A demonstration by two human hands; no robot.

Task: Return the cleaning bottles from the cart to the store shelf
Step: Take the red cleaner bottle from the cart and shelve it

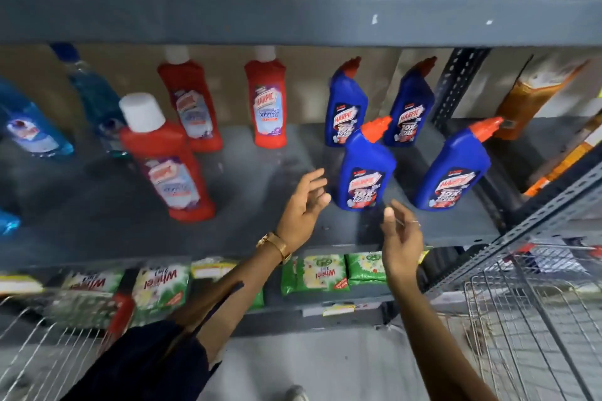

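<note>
A blue Harpic bottle [363, 172] with an orange cap stands upright near the front of the grey store shelf [244, 231]. My left hand [301, 212] is open just left of its base, not touching it. My right hand [402, 238] is open just below and right of the same bottle, empty. Another front blue bottle [454, 169] stands to the right. Two more blue bottles [345, 107] stand behind them. Three red Harpic bottles with white caps stand further left, the nearest red bottle [169, 159] in front.
Light blue bottles [32, 130] stand at the shelf's far left. Green detergent packs [322, 273] fill the shelf below. A wire cart [534, 329] is at the lower right, and another wire basket edge [39, 352] shows at the lower left. An orange pack [534, 98] sits beyond the perforated upright.
</note>
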